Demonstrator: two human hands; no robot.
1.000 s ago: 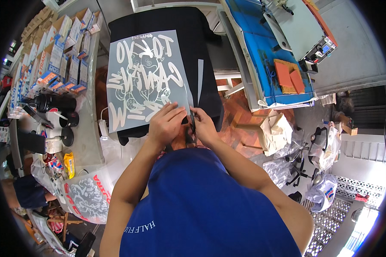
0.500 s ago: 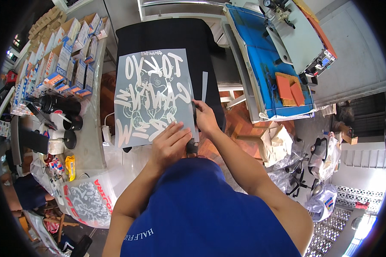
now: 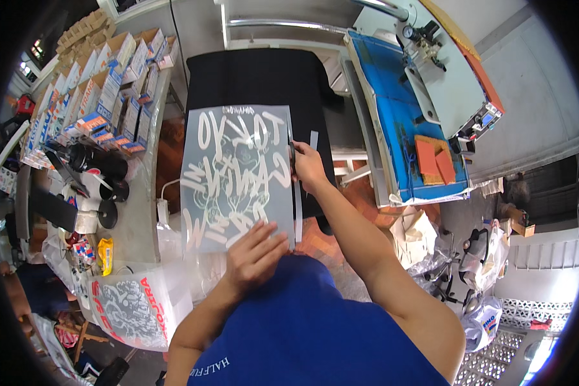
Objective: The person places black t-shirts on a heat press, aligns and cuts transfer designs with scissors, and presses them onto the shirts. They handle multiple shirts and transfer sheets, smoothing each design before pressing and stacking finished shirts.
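A translucent grey transfer sheet (image 3: pixel 235 174) with large white lettering and a drawing lies over a black garment (image 3: pixel 257 77) on a platen. My left hand (image 3: pixel 254 254) presses flat on the sheet's near edge, fingers spread. My right hand (image 3: pixel 309 168) is at the sheet's right edge, shut on a small dark cutting tool (image 3: pixel 291 149) whose tip points away from me. A narrow strip (image 3: pixel 298 219) of the film hangs loose along the right edge, behind the tool.
A blue heat-press bed (image 3: pixel 392 116) with orange pads (image 3: pixel 431 159) stands to the right. At the left, a grey counter (image 3: pixel 141 212) holds rows of small cartons (image 3: pixel 103 96) and dark bottles. A printed plastic bag (image 3: pixel 132 309) hangs lower left.
My right hand has travelled up the sheet's right edge with the tool, away from me, lengthening the cut strip. My left hand has slid down to the sheet's near edge.
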